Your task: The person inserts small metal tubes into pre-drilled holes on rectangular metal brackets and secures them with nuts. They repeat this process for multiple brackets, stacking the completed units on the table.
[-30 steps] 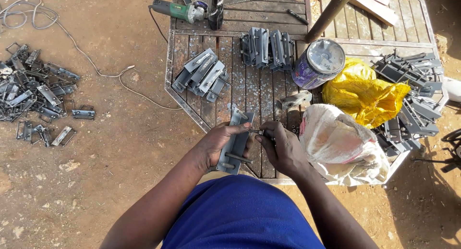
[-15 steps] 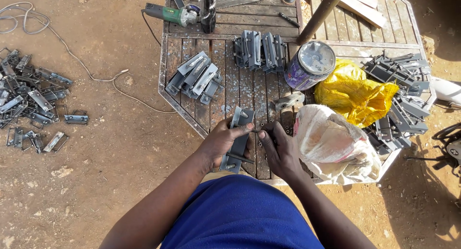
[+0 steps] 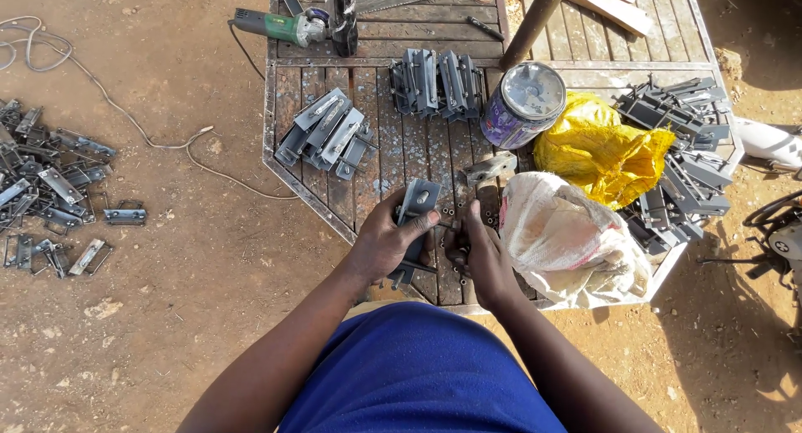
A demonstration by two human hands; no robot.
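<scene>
The left hand [image 3: 388, 245] covers the lower part of the metal bracket [image 3: 415, 209]; whatever the right hand [image 3: 478, 251] pinches is too small to tell.

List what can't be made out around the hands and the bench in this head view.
- Lower part of the grey metal bracket: covered by the left hand.
- What the right hand pinches: too small, hidden by its fingers.
- Contents of the white sack and the yellow bag: closed over by their own folds.
- Angle grinder disc: blocked by a dark bottle.
- Scattered brackets on the ground: cut off by the left edge.
</scene>
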